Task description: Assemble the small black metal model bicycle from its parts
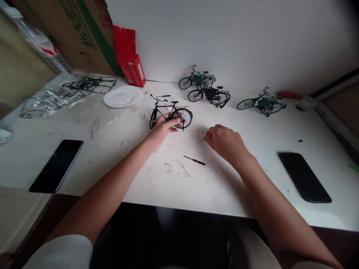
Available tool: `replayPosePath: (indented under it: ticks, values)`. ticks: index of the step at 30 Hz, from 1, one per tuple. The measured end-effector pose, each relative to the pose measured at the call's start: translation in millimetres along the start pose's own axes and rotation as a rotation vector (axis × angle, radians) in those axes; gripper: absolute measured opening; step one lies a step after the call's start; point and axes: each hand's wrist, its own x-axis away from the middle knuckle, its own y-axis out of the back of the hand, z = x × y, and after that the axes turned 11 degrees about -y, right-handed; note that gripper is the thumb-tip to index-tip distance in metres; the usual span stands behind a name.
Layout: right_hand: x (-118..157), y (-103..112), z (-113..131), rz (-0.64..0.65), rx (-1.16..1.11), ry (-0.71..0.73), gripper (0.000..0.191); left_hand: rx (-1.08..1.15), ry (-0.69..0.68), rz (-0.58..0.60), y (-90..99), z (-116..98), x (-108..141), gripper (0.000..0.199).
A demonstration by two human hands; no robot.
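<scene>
A small black model bicycle [183, 116] with silver spokes stands upright, its handlebar to the left. My left hand [162, 130] is closed around its lower frame and rear wheel. To the right, my right hand [224, 141] rests low over the table with its fingers curled in a pinch. Tiny dark bits [201, 132] lie beside those fingertips, and whatever is between them is too small or hidden to make out. Between my forearms lies a thin screwdriver-like tool [195, 160] with a black handle, close to a fine wire-like piece [186, 172].
Behind stand a green model bicycle [197, 78], a black one [209, 94] and another green one [262, 103]. A white plate [122, 96], red box [134, 71], and black part frames [92, 84] are at the left. Phones lie left [57, 166] and right [305, 177].
</scene>
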Motion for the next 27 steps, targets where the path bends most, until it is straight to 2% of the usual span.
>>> replayPosePath:
  ticks: [5, 9, 14, 17, 23, 27]
  values:
    - [1.1, 0.5, -2.3, -0.012, 0.002, 0.002, 0.026, 0.007, -0.011, 0.032, 2.3, 1.9, -0.7, 0.034]
    - [1.7, -1.9, 6.1, 0.006, -0.01, -0.012, 0.022, 0.019, 0.01, 0.031, 0.6, 0.4, -0.8, 0.033]
    - [-2.9, -12.0, 14.3, -0.004, -0.14, 0.023, 0.019, 0.038, 0.011, 0.049, -1.8, -1.4, -0.5, 0.034]
    - [-8.9, -20.8, 14.0, -0.032, -0.319, 0.06, 0.023, 0.045, 0.007, 0.055, -0.5, 0.7, -1.5, 0.034]
    - [-19.5, -38.7, 17.8, -0.172, -0.917, 0.222, 0.028, 0.042, -0.038, 0.006, 0.2, 3.6, -2.9, 0.033]
    - [-20.1, -45.1, 24.9, -0.234, -1.118, 0.172, 0.041, -0.008, -0.078, -0.05, 0.1, 3.8, -3.7, 0.032]
